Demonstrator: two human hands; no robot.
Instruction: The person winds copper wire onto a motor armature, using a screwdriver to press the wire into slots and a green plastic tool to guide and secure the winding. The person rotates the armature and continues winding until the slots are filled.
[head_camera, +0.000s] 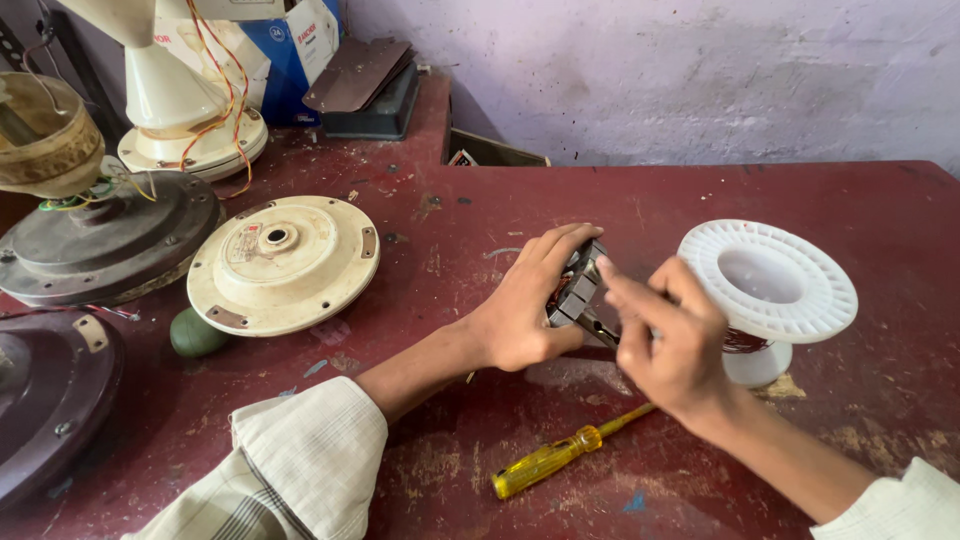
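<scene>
Dark red and badly scuffed, the workbench (700, 210) carries a small metal motor core (578, 290) at its centre, gripped between a person's two bare hands. The left hand (525, 310) is clenched round the core from its nine o'clock side, fingers over the top and thumb beneath. The right hand (672, 345) closes in from four o'clock, fingertips pinched at the core's edge; whether they grasp a wire or the metal itself cannot be told, since the hand hides the spot.

At three o'clock of the hands stands a white plastic spool (768, 285), with a band of reddish wire showing low on its barrel, just beside the right hand. A yellow-handled screwdriver (560, 455) lies untouched on the bench at six o'clock.

Judging from the layout, the dismantling is behind: a cream fan cover (285, 262) lies loose at nine o'clock, a darker housing (105, 240) and further fan parts beyond it at ten. The core's slots look largely bare, with only a hint of copper colour, so the handwork on the core seems near its beginning, and nothing is reassembled.
</scene>
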